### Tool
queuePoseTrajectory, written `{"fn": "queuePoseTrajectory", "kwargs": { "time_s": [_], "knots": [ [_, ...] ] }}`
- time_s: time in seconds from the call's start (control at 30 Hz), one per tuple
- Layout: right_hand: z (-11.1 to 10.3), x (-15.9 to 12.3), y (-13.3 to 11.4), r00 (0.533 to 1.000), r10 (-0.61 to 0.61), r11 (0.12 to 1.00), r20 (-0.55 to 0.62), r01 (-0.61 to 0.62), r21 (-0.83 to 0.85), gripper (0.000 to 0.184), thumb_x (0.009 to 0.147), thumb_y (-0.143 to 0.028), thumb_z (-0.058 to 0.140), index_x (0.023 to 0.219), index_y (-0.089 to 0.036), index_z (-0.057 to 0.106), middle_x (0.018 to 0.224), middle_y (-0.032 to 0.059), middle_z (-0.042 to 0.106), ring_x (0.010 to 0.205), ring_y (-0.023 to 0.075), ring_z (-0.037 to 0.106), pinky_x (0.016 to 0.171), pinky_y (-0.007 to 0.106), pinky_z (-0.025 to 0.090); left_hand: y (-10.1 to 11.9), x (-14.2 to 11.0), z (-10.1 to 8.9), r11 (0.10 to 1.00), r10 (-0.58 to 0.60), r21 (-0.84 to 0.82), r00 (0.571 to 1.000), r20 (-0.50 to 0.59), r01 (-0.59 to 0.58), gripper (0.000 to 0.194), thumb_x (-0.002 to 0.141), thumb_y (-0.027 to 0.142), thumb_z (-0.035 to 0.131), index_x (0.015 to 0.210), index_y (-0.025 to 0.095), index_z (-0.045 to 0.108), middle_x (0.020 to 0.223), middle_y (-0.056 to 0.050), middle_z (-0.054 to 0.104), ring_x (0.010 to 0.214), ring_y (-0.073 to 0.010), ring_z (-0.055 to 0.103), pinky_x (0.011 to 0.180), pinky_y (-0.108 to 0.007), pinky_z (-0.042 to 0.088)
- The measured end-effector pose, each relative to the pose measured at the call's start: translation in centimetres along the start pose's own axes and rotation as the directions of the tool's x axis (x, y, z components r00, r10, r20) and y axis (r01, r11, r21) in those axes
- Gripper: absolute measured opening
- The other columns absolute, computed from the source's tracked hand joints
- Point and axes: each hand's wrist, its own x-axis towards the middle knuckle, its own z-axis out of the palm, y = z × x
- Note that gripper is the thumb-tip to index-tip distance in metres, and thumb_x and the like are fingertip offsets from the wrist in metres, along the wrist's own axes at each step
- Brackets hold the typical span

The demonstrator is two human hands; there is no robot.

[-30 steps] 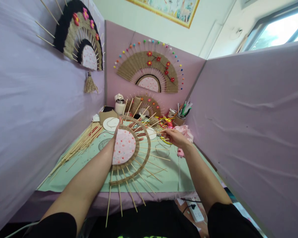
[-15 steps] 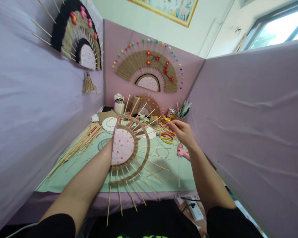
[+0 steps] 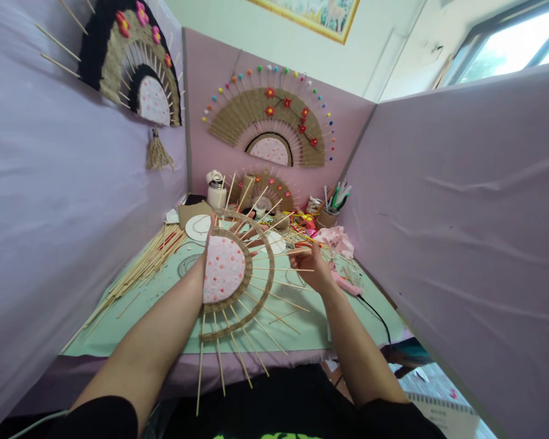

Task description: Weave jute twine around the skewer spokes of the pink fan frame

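A half-round fan frame (image 3: 271, 268) of thin sticks woven with brown twine stands tilted before me, its spotted pink-white centre (image 3: 224, 268) facing me. My left hand (image 3: 251, 233) is behind it, holding it by the straight side; its fingers show partly between the upper sticks. At the fan's right edge, by the stick tips, is my right hand (image 3: 310, 265), with fingers curled and thumb raised. What lies in those fingers, if anything, is too fine to make out.
Loose sticks (image 3: 149, 259) lie along the left of the green tabletop (image 3: 160, 323). A pink glue gun (image 3: 346, 284) with a black cord rests at right, near crumpled pink cloth (image 3: 336, 239). Behind stand a tool pot (image 3: 328, 217), a white jar (image 3: 216, 194) and a finished fan (image 3: 269, 125) on the partition.
My right hand has come down and left, from above the scissors to the fan's stick tips. The pink cloth and glue gun now show more. The left hand still holds the fan.
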Motion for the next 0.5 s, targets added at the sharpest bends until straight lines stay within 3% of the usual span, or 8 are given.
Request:
{"fn": "queuePoseTrajectory", "kwargs": {
  "time_s": [0.13, 0.23, 0.37, 0.5],
  "knots": [
    [1.0, -1.7, 1.0, 0.996, 0.080, 0.996, 0.042, -0.081, 0.021, 0.081, 0.073, -0.085, 0.029, 0.080, -0.019, 0.075, 0.067, 0.0084, 0.057, 0.061, 0.0183, 0.046, 0.059, 0.032, 0.038, 0.5, 0.4, -0.5, 0.992, 0.082, -0.107, 0.983, 0.163, -0.065, 0.059, 0.082, 0.063, 0.044, 0.117, 0.019, 0.060, 0.112, -0.014, 0.068, 0.116, -0.0353, 0.055, 0.083, -0.047, 0.048],
    [0.8, -2.7, 0.9, 0.990, 0.102, 0.994, 0.095, -0.106, 0.031, 0.088, 0.068, -0.089, 0.032, 0.090, -0.016, 0.075, 0.073, 0.0103, 0.060, 0.068, 0.0192, 0.050, 0.065, 0.032, 0.041, 0.8, 0.5, -1.4, 0.989, 0.095, -0.133, 0.970, 0.226, -0.066, 0.066, 0.080, 0.065, 0.042, 0.119, 0.014, 0.058, 0.108, -0.017, 0.069, 0.113, -0.0384, 0.057, 0.083, -0.051, 0.047],
    [0.0, -3.2, 0.9, 0.978, 0.107, 0.992, 0.180, -0.118, 0.052, 0.082, 0.065, -0.084, 0.050, 0.100, -0.014, 0.075, 0.083, 0.0111, 0.062, 0.078, 0.0189, 0.052, 0.071, 0.030, 0.041, 1.4, 0.4, -3.6, 0.997, 0.029, -0.072, 0.942, 0.335, -0.005, 0.072, 0.074, 0.061, 0.054, 0.125, 0.011, 0.054, 0.110, -0.021, 0.067, 0.110, -0.0410, 0.059, 0.088, -0.056, 0.044],
    [0.0, -3.2, 1.3, 0.977, 0.123, 0.989, 0.173, -0.135, 0.059, 0.073, 0.068, -0.076, 0.056, 0.102, -0.014, 0.074, 0.081, 0.0095, 0.061, 0.073, 0.0167, 0.050, 0.065, 0.027, 0.039, 2.1, 0.5, -5.4, 0.999, -0.030, -0.003, 0.915, 0.402, 0.034, 0.072, 0.067, 0.047, 0.063, 0.130, 0.014, 0.053, 0.118, -0.021, 0.065, 0.108, -0.0406, 0.061, 0.092, -0.054, 0.043]
  ]
}}
